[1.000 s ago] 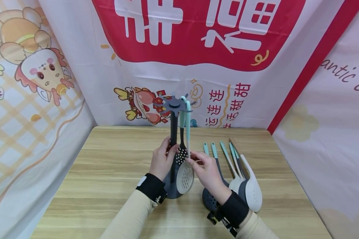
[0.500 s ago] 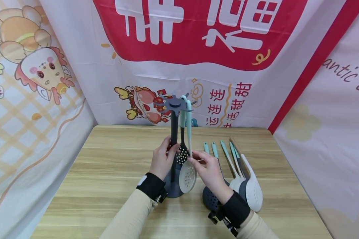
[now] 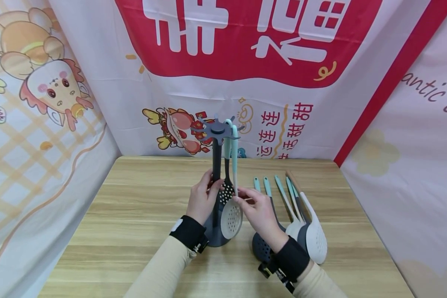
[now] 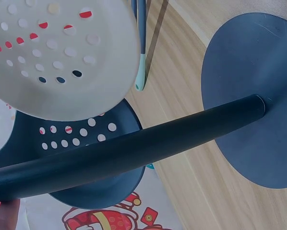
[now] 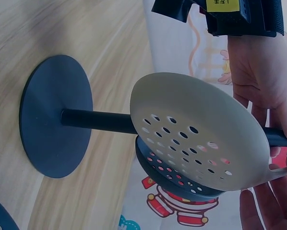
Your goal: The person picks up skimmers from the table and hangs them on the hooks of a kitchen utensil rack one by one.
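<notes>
A dark grey utensil stand (image 3: pixel 217 155) with a hooked top and round base (image 5: pixel 54 117) stands upright on the table. My left hand (image 3: pixel 201 199) grips its pole about halfway up. From the hooks hangs a dark skimmer (image 3: pixel 227 191) with a teal handle. Beside it, a pale grey skimmer (image 3: pixel 231 220) with a teal handle reaches up to a hook. My right hand (image 3: pixel 258 210) pinches its lower handle just above the perforated head. In the left wrist view the pale skimmer head (image 4: pixel 66 62) partly covers the dark skimmer head (image 4: pixel 119 182).
Right of the stand, several utensils lie side by side, handles pointing away: a dark perforated skimmer (image 3: pixel 261 249), pale and dark tools, and a white one (image 3: pixel 316 242) with a wooden handle end. The wooden table (image 3: pixel 145 194) meets a printed cloth backdrop (image 3: pixel 193 93) behind.
The pale skimmer's head swings slightly right, then a little back left, with my right hand on its handle. My left hand stays on the pole.
</notes>
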### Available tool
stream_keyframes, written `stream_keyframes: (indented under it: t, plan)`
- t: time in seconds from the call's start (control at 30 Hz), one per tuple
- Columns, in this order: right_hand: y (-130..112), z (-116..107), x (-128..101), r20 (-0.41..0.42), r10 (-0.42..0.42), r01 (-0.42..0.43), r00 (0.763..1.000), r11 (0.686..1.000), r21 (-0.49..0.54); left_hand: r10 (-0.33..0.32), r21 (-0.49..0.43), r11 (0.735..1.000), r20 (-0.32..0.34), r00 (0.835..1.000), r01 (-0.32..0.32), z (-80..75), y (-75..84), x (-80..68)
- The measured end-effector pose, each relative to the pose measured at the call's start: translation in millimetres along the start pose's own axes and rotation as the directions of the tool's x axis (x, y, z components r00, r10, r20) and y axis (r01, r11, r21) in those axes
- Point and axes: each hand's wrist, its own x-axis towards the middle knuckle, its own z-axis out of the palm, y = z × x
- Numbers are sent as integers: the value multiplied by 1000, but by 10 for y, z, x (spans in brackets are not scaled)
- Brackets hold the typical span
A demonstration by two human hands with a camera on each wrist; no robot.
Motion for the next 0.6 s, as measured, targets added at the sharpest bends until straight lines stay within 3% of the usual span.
stream_keyframes:
  t: [0.6]
  plan:
    - [11,53,60,-16,-36,36,999,999,-11,-10,-1,1000,0,1000,10,-4,-9,6]
